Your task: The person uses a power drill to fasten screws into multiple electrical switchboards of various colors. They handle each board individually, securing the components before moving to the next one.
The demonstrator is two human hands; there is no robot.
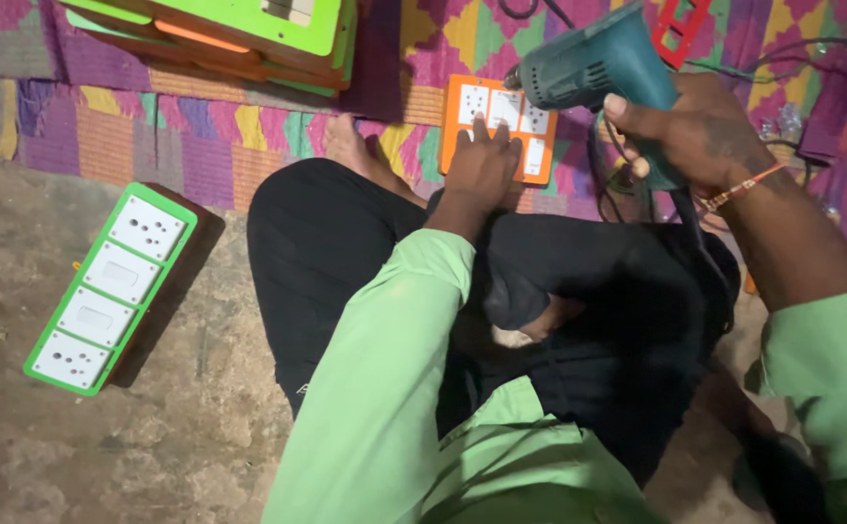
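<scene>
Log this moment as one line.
left hand: pressing orange switchboard | right hand: gripping teal electric drill, tip at board | green switchboard: lying aside

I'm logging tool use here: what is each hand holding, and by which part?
The right hand holds the teal electric drill by its handle. The left hand holds nothing; it presses flat on the orange switch board.

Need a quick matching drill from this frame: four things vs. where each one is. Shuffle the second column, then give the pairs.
1. orange switch board
2. green switch board
3. teal power drill
4. stack of green boards

A. top left, on the patterned mat
B. in the right hand
C. on the bare floor, left
D. under the left hand

Pairs: 1-D, 2-C, 3-B, 4-A
</scene>
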